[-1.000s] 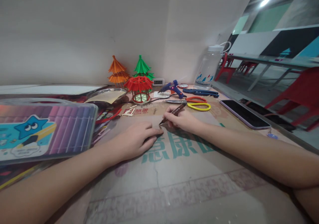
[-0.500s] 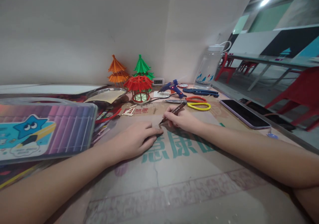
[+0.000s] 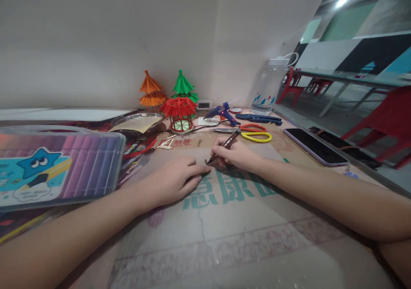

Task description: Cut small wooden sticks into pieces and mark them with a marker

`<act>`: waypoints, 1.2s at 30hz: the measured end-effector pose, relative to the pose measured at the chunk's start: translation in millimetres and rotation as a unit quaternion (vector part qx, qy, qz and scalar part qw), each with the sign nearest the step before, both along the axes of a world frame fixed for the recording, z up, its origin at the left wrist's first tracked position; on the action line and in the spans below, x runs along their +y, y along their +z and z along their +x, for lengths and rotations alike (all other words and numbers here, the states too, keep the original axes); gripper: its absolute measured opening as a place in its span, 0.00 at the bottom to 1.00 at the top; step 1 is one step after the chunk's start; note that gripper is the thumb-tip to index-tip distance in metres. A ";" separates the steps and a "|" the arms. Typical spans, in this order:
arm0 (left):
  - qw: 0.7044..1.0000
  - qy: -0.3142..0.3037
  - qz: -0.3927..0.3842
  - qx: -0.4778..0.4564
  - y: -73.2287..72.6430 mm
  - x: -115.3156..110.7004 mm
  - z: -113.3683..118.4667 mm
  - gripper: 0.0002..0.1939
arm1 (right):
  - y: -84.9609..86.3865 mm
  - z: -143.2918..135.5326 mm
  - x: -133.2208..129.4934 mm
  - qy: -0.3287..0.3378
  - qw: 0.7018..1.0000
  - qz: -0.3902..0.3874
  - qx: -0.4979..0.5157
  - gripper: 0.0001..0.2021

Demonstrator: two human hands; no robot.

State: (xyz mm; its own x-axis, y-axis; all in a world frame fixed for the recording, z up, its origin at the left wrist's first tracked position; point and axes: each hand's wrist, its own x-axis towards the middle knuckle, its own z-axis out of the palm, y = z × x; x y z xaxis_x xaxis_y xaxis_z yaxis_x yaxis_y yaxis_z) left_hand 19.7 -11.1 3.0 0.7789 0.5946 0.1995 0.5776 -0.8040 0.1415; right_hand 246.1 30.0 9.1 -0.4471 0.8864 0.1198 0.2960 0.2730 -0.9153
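Marker (image 3: 230,140) pinched in right hand (image 3: 233,153), long axis slanting down leftward — tip beside small piece (image 3: 206,162), just off forefinger of left hand (image 3: 175,178), open and nearer to that piece

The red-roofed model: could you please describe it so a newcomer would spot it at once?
By the pale wall, the red-roofed model stands in front of an orange model and a green model. Their roofs rise to points; its own is flat-topped.

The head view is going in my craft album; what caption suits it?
Right hand holding a dark marker beside the left hand, with a red-roofed model and blue glue gun behind.
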 end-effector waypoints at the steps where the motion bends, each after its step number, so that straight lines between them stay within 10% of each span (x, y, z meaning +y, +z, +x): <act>1: 1.000 0.000 0.000 0.001 0.3 -0.1 0.1 0.18 | 0.1 -0.1 -0.2 0.000 1.000 0.000 -0.001 0.09; 36: 0.999 0.036 -0.008 -0.031 -2.8 6.3 -2.3 0.23 | 2.7 2.6 -3.3 0.023 0.999 0.008 -0.028 0.08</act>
